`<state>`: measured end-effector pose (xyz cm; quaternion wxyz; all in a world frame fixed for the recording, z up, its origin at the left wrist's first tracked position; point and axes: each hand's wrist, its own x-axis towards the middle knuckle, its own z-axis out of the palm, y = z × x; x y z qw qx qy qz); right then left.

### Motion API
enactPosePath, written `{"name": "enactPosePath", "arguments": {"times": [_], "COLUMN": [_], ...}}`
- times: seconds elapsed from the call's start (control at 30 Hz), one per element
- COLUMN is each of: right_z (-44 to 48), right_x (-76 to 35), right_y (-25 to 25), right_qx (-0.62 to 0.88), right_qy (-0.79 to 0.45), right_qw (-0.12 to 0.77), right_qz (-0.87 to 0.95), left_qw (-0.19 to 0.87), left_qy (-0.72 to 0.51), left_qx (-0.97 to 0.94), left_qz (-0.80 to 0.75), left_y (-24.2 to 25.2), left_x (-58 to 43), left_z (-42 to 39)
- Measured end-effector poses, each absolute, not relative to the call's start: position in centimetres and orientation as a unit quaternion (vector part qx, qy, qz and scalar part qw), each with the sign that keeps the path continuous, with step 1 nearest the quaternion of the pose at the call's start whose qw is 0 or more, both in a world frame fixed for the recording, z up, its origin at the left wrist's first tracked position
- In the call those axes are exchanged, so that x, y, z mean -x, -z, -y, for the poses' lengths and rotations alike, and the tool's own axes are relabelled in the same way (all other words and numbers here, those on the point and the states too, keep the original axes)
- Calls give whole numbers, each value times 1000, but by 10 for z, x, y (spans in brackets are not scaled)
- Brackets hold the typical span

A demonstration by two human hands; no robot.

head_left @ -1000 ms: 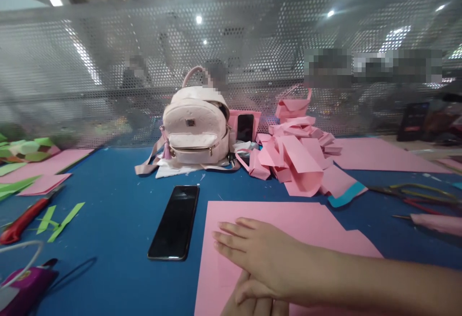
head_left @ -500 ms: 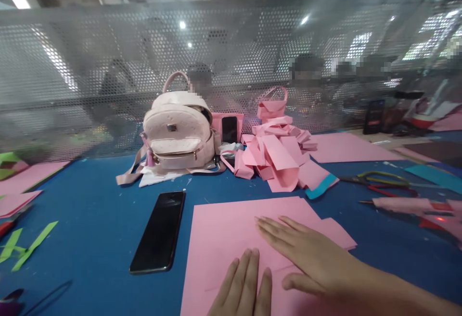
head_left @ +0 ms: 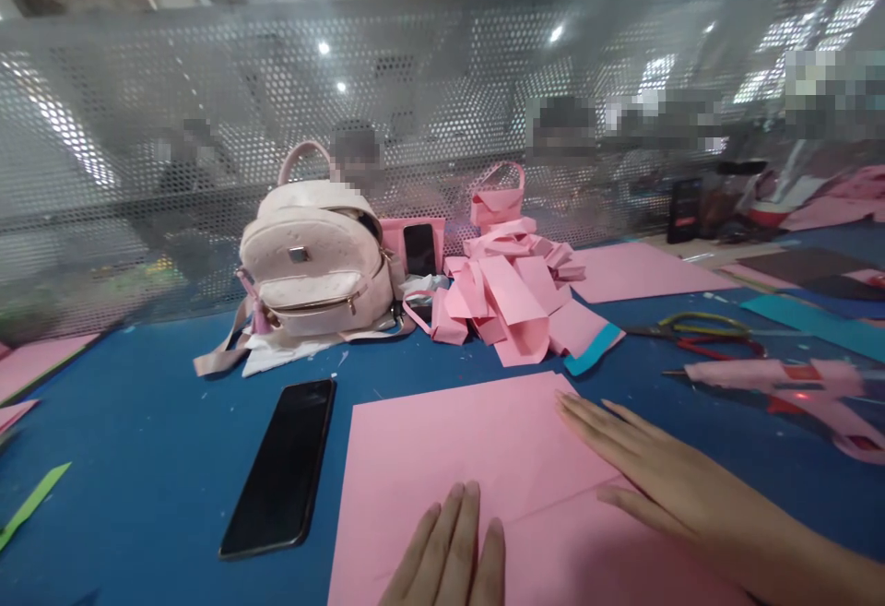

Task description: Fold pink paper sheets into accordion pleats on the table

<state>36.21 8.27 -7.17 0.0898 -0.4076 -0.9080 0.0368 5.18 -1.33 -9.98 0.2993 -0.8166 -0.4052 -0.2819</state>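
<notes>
A large pink paper sheet point(head_left: 456, 458) lies on the blue table in front of me. My left hand point(head_left: 449, 555) rests flat on its near edge, fingers straight and together. My right hand point(head_left: 656, 472) lies flat on the sheet's right side, fingers stretched out toward its far right corner. Neither hand holds anything. A crease line runs across the sheet between the two hands.
A black phone point(head_left: 280, 468) lies left of the sheet. Behind it stand a pink backpack point(head_left: 314, 260) and a heap of pink paper strips point(head_left: 515, 292). Scissors point(head_left: 698, 329) and a pink paper roll point(head_left: 767, 374) lie at right. A perforated metal screen point(head_left: 415, 108) closes the far side.
My right hand has slid rightward across the pink sheet, from its left part to its right edge. My left hand has come out from under it. The view has shifted right.
</notes>
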Motion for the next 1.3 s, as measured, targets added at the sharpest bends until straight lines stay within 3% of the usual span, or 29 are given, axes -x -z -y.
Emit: {"name": "enactPosePath", "arguments": {"times": [0.1,0.33,0.57,0.73,1.07,1.3], "right_z": [-86,-84,-76,-79,-64,-75], "right_x": [-355,-321,-295,-277,-230,-240], "right_y": [64,38,23,-3,-32,-62], "right_qx": [329,154,234,321,264,345], "right_qy": [4,85,-69,-200,-141,-194], "right_qw": [93,169,199,202,158,205], "right_qz": [940,970,949,903,941,895], "left_qw": [258,213,123,2,-56,-272], "left_qy": [310,278,290,271,290,332], "left_qx": [852,879,864,829,809,726], "left_qz": [334,324,393,489,509,537], "left_y": [79,60,34,13,-1,-27], "left_x": [-44,-29,-24,-12,-10,1], "left_z": [0,-11,-12,-14,2,1]}}
